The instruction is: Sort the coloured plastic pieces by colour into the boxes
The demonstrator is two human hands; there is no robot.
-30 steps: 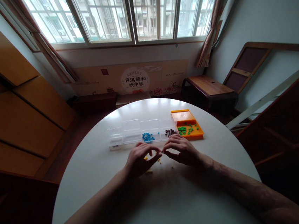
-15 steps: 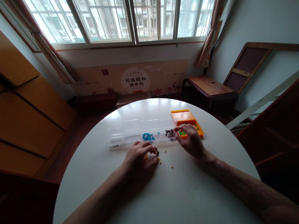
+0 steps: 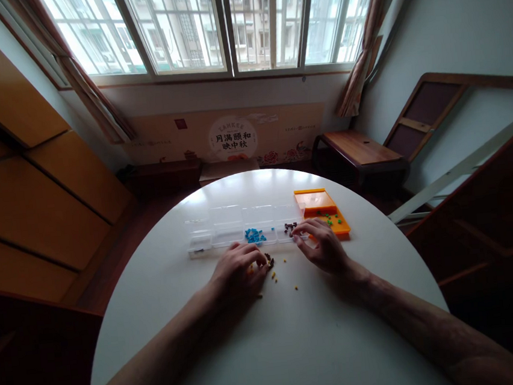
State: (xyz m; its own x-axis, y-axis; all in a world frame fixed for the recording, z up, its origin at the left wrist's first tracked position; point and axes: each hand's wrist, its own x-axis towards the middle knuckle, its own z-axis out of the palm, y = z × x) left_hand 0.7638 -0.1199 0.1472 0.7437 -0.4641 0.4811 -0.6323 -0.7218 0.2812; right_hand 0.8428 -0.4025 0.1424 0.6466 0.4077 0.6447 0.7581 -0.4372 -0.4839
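My left hand (image 3: 239, 268) rests low on the table with its fingers curled in, closed beside a small heap of brown pieces (image 3: 270, 260). Whatever its fingertips hold is hidden, though a bit of yellow shows between the fingers. My right hand (image 3: 324, 247) is over the right end of the clear compartment box (image 3: 227, 239). Its thumb and forefinger come together near the dark brown pieces (image 3: 290, 228) in that box; anything between them is too small to name. Blue pieces (image 3: 254, 235) fill a neighbouring compartment. Tiny yellow pieces (image 3: 273, 275) lie scattered between my hands.
An orange case (image 3: 341, 220) with an upright lid holds small green pieces (image 3: 329, 222), right of the clear box. The box's transparent lids stand raised behind it. All this is on a round white table (image 3: 298, 346). A wooden side table (image 3: 356, 146) stands by the window wall.
My right hand has moved slightly left and down, off the orange case, uncovering more green pieces. My left thumb has drawn in under the fingers. A small piece now shows below my left hand.
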